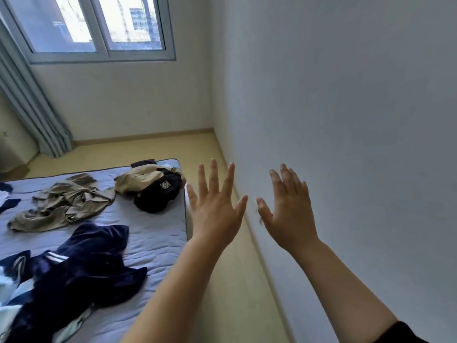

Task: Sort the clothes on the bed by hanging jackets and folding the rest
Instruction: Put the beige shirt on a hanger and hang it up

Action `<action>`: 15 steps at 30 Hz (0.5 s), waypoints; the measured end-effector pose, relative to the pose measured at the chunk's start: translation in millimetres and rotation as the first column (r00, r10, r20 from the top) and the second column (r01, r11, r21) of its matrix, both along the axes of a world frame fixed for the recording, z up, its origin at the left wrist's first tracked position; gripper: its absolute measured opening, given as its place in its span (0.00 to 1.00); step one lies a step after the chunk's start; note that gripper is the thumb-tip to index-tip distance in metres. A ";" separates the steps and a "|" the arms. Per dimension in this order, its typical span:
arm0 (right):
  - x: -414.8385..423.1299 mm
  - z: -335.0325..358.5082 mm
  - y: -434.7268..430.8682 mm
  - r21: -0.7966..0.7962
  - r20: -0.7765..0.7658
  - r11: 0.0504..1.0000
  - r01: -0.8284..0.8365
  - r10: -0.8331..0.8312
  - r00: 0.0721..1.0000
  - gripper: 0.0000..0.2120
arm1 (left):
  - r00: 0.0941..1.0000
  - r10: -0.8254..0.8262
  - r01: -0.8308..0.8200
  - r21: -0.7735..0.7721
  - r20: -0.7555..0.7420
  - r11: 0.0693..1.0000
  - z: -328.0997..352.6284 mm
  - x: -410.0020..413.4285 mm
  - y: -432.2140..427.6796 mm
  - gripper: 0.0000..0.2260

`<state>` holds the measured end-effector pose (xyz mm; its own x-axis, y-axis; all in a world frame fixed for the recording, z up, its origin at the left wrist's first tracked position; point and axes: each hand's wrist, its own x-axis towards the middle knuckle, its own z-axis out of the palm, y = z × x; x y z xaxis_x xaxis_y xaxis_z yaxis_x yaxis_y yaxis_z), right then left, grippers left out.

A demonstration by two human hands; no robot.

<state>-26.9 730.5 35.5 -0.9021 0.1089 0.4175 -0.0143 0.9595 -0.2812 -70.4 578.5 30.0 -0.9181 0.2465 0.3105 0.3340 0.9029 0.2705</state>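
Both hands are raised in front of the person with nothing in them. The left hand has its 5 fingers straight and spread wide, its back to the camera, and the right hand is likewise released, fingers straight and closer together, thumb pointing toward the left hand. The 2 thumbs are near each other but apart. They hang over the strip of yellowish floor between the bed and the plain white wall; neither touches any clothing. A dark sleeve shows at the right forearm near the bottom edge. The clothes lie loose on the bed's pale quilted cover, all to the left of the hands: a beige-and-black jacket with a small square patch is bunched near the bed's far right corner, a crumpled khaki garment sprawls just to its left, and a navy garment with white stripes lies spread out nearer the camera. At the lower left edge a pale blue-and-white cloth is partly cut off by the frame — what kind of garment it is cannot be told. Beyond the bed a 2-pane window sits in the far wall, with a grey-blue curtain drawn to its left, reaching the floor.
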 end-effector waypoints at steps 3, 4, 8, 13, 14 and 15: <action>-50.1 -5.4 22.0 -0.024 0.002 0.999 -0.043 0.043 0.999 0.31 | 1.000 0.011 -0.011 0.010 -0.005 1.000 -10.8 -43.7 10.3 0.32; -66.3 -6.6 24.7 -0.043 -0.022 0.997 -0.060 0.059 0.998 0.31 | 0.999 0.027 -0.027 0.016 -0.018 1.000 -12.9 -59.0 8.3 0.32; -167.5 -19.5 26.9 -0.141 -0.056 0.984 -0.105 0.098 0.994 0.31 | 0.992 0.122 -0.122 0.056 -0.002 0.991 -21.9 -154.1 3.9 0.31; -325.5 -28.6 20.3 -0.109 -0.034 0.984 -0.142 0.139 0.990 0.31 | 0.982 0.188 -0.188 0.086 0.018 0.978 -24.9 -300.3 -3.1 0.30; -361.5 -24.8 19.3 -0.097 -0.025 0.984 -0.147 0.145 0.989 0.31 | 0.981 0.194 -0.195 0.084 0.023 0.977 -20.4 -335.0 -7.2 0.30; -396.1 -20.4 18.4 -0.086 -0.020 0.984 -0.153 0.152 0.988 0.32 | 0.980 0.198 -0.199 0.082 0.021 0.977 -15.2 -368.6 -12.0 0.30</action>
